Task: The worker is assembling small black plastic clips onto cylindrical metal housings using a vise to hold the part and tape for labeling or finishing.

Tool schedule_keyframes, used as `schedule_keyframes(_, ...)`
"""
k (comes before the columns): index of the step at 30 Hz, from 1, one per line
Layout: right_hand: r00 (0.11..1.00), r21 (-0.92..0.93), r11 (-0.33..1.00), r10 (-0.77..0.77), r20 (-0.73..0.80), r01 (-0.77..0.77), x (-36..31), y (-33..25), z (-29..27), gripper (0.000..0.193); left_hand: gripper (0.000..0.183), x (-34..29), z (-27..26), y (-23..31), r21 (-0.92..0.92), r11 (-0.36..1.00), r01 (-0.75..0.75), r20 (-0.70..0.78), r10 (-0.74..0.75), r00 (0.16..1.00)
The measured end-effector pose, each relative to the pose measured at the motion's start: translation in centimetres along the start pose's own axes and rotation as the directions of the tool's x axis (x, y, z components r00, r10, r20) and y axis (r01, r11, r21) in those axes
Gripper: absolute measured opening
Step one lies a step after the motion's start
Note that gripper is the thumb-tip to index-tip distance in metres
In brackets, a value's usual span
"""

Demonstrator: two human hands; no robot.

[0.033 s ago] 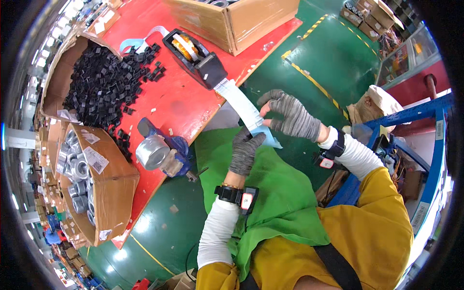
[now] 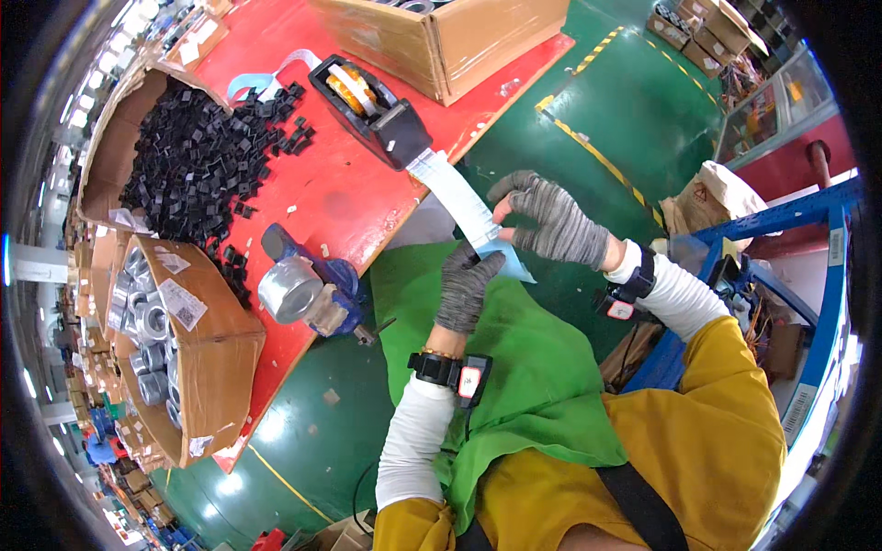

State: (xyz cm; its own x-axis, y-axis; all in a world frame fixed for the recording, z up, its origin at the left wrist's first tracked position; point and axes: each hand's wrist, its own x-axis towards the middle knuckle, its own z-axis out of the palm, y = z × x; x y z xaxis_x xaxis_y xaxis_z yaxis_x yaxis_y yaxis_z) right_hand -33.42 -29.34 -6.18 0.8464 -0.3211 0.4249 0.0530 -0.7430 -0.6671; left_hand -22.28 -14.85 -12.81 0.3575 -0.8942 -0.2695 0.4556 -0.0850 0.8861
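A strip of pale labels on light-blue backing (image 2: 459, 204) hangs from a black tape dispenser (image 2: 372, 110) at the table's edge. My left hand (image 2: 464, 289), in a grey knit glove with bare-looking wrist, pinches the strip near its lower end between thumb and fingers. The blue tail of the strip sticks out past that grip. My right hand (image 2: 556, 220), gloved too with thumb and forefinger tips uncovered, is at the strip's right edge. Its thumb and forefinger are apart, and I see nothing held between them.
A blue bench vise (image 2: 340, 280) with a silver cylinder (image 2: 288, 288) sits on the red table (image 2: 322, 197). Black clips (image 2: 197, 156) spill from a carton. Metal rings fill another carton (image 2: 211, 367). A large carton (image 2: 469, 46) stands behind; a blue rack (image 2: 813, 303) is at right.
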Motion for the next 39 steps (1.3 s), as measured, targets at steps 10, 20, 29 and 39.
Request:
schedule_keyframes(10, 0.999, -0.067, 0.997, -0.033, 0.023, 0.034, 0.5, -0.1, 0.0, 0.017, 0.036, -0.1, 0.3, 1.3, 0.165, 0.984, -0.066, 0.014, 0.065, 0.998)
schedule_keyframes(20, 0.998, -0.023, 0.998, -0.051, -0.027, 0.050, 0.4, -0.3, 0.4, 0.019, 0.032, -0.2, 0.5, 1.7, 0.238, 0.966, -0.102, -0.044, 0.116, 0.992)
schedule_keyframes(29, 1.000, -0.111, 0.994, -0.006, 0.019, 0.008, 0.8, -1.2, 0.1, 0.019, 0.035, 0.1, 0.2, 1.1, 0.283, 0.936, -0.207, -0.003, 0.217, 0.976)
schedule_keyframes(39, 0.998, -0.062, 0.997, -0.047, -0.039, 0.045, 0.1, -1.1, 0.1, 0.020, 0.036, 0.1, 0.1, 2.3, 0.345, 0.937, -0.046, 0.060, 0.027, 0.998)
